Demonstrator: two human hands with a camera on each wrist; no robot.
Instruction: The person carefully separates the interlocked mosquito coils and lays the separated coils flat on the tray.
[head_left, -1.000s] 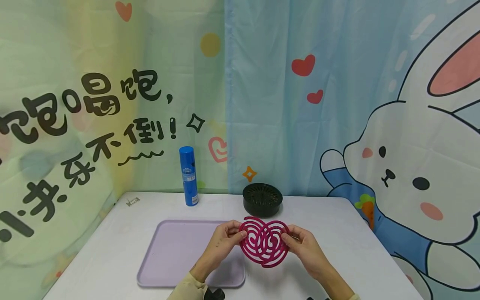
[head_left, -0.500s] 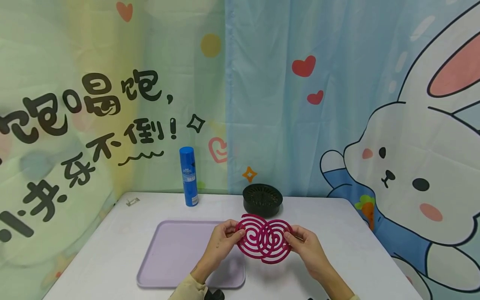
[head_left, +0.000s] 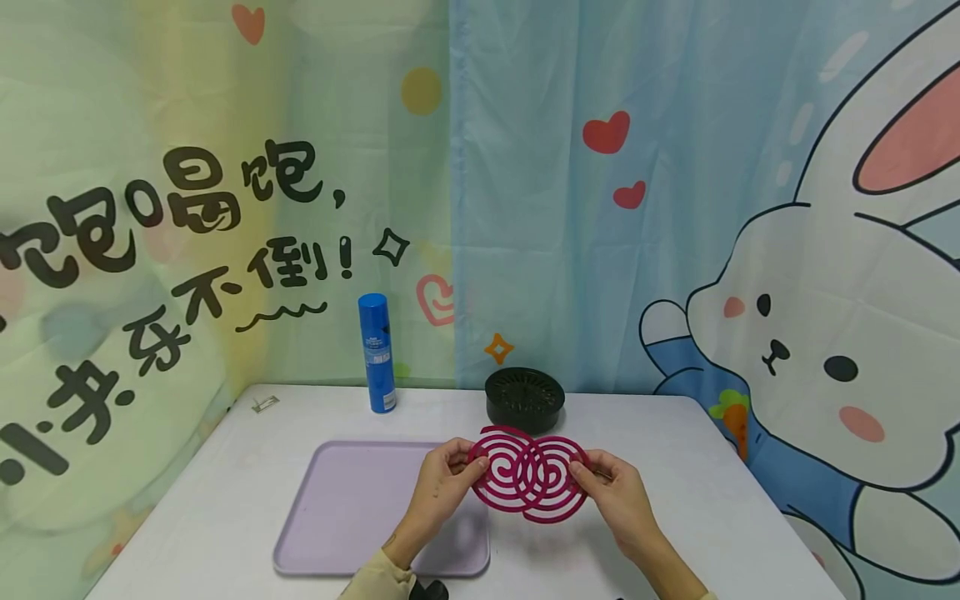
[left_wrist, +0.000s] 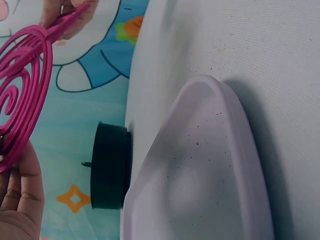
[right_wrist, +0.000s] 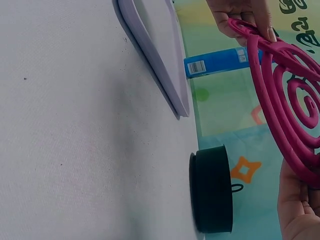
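Two magenta mosquito coils (head_left: 533, 475), overlapping at their middle, are held up above the table between both hands. The left hand (head_left: 442, 487) pinches the outer edge of the left coil between thumb and fingers. On the opposite side, the right hand (head_left: 615, 496) pinches the right coil's outer edge the same way. The left wrist view has the coils (left_wrist: 30, 115) nearly side-on at the left, their flat spirals slightly spread apart. From the right wrist, the coils (right_wrist: 257, 70) appear at the upper right, with fingers at both ends.
A lilac tray (head_left: 352, 508) lies on the white table (head_left: 637, 425) at left, partly behind the left forearm. Behind the hands stands a round black container (head_left: 525, 412) with a slotted top. A blue can (head_left: 378, 358) stands upright farther back; a small metal piece (head_left: 266, 403) lies far left.
The hands have moved slightly apart, drawing the two coils outward so that they overlap less. The coils have also risen a little. Tray, can and container have stayed put.
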